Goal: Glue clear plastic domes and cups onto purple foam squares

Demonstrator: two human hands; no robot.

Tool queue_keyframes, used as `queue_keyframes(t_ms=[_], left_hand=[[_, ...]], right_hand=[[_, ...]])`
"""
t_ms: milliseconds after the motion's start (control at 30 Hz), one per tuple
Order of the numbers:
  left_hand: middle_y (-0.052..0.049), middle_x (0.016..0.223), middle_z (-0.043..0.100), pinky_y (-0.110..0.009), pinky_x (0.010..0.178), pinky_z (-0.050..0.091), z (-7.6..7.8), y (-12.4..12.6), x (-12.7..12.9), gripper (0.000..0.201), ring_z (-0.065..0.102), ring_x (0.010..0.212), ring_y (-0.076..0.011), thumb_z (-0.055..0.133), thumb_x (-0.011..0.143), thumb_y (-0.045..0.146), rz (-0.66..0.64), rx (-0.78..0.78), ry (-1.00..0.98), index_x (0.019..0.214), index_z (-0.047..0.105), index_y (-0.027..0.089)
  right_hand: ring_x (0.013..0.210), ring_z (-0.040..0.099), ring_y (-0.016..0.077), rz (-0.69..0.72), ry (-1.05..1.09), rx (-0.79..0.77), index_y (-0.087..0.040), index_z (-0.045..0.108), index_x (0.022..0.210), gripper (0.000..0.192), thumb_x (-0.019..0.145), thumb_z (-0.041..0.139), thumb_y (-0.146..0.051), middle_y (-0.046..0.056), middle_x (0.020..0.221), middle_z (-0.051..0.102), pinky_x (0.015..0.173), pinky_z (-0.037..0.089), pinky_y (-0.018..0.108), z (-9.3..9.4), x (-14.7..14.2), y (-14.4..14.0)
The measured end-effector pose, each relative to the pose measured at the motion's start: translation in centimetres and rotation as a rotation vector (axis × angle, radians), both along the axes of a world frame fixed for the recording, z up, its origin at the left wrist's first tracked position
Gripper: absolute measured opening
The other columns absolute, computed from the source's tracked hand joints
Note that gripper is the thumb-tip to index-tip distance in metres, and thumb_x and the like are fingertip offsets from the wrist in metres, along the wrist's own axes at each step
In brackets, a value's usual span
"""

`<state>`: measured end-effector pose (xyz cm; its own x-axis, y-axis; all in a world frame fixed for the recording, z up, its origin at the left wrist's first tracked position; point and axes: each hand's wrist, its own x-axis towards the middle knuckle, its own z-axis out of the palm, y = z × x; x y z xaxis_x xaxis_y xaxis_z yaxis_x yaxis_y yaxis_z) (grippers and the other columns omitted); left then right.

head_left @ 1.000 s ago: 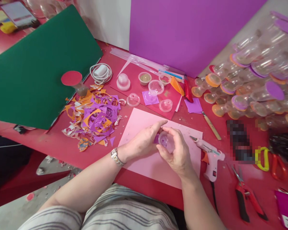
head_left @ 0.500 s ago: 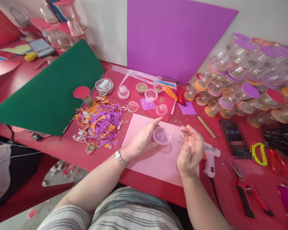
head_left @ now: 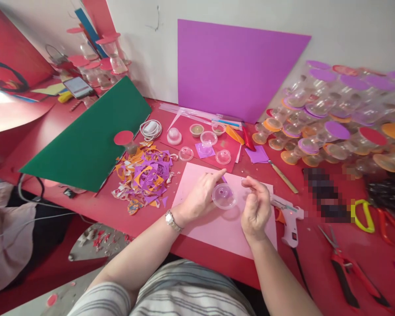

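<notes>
My left hand (head_left: 202,192) grips a clear plastic cup (head_left: 224,199) by its left side, thumb and fingers around it. The cup's wide round rim is tilted up toward me, and purple shows through its bottom. A bit of purple sheet peeks out by my left fingertips. On the right, my right hand (head_left: 256,208) hovers beside the cup with curled fingers, its thumb apart from them and nothing visible in it. Both hands are above a pink sheet (head_left: 197,239). Behind it stands another clear cup (head_left: 208,139) on a purple square (head_left: 200,151).
A glue gun (head_left: 290,221) lies right of the pink sheet, near red-handled snips (head_left: 347,263) and a wooden-handled tool (head_left: 283,175). Purple and orange scraps (head_left: 148,175) are heaped at left beside a green board (head_left: 85,140). Joined cups with coloured discs (head_left: 337,130) are stacked at right.
The cup has turned a little in my left hand, its opening facing me more. My right hand's fingers have curled further in. The whole view has shifted slightly.
</notes>
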<state>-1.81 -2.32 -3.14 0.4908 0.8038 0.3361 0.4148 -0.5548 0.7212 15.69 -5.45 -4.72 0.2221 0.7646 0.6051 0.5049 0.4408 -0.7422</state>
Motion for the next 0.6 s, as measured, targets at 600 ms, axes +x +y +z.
queue_keyframes(t_ms=[600], left_hand=[[-0.009,0.116,0.063,-0.045,0.095,0.05,-1.8,0.2,1.2,0.083,0.061,0.106,-0.0261,0.077,0.069,0.016,0.232,-0.28,-0.088,0.141,0.036,0.02]], right_hand=[[0.065,0.06,0.0157,-0.001,-0.141,0.017,-0.022,0.06,0.088,0.017,0.096,0.044,-0.024,0.001,0.073,0.059,0.059,0.049,0.029,-1.4,0.4,-1.0]])
